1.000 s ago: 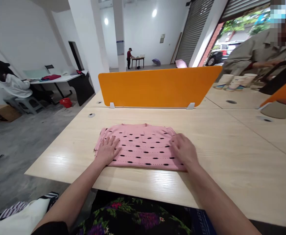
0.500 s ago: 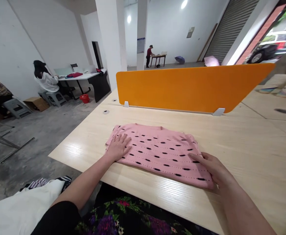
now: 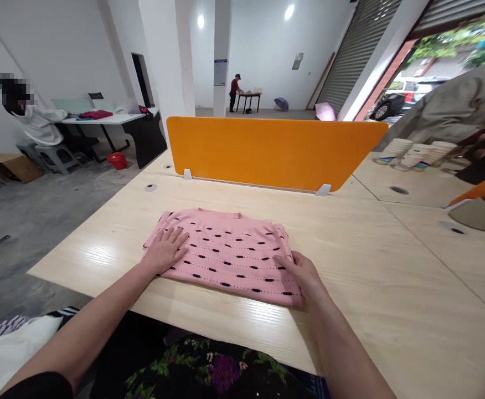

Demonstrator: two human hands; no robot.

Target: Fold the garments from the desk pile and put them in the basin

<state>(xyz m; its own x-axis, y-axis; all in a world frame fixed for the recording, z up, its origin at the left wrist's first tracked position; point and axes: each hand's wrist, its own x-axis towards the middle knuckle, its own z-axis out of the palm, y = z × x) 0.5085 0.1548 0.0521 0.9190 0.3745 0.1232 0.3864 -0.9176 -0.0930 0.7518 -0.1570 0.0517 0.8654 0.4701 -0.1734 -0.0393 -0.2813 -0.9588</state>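
Note:
A folded pink sweater (image 3: 226, 249) with rows of black dashes and small dots lies on the light wood table (image 3: 375, 288), its neckline pointing away from me. My left hand (image 3: 165, 252) rests flat on the sweater's left part, fingers spread. At the right edge, my right hand (image 3: 304, 277) grips the sweater with the thumb on top. The other fingers of that hand are partly hidden behind and beneath the cloth edge.
An orange divider (image 3: 275, 152) stands across the table behind the sweater. Stacked paper cups (image 3: 417, 155) are at the far right beside a person in a grey-green sleeve. White cloth (image 3: 14, 352) lies low on the left. Other people work at tables farther back.
My right hand has gone from lying closed on the sweater's right side to pinching its right edge. The left hand stays flat on the cloth. The view swung right, then back.

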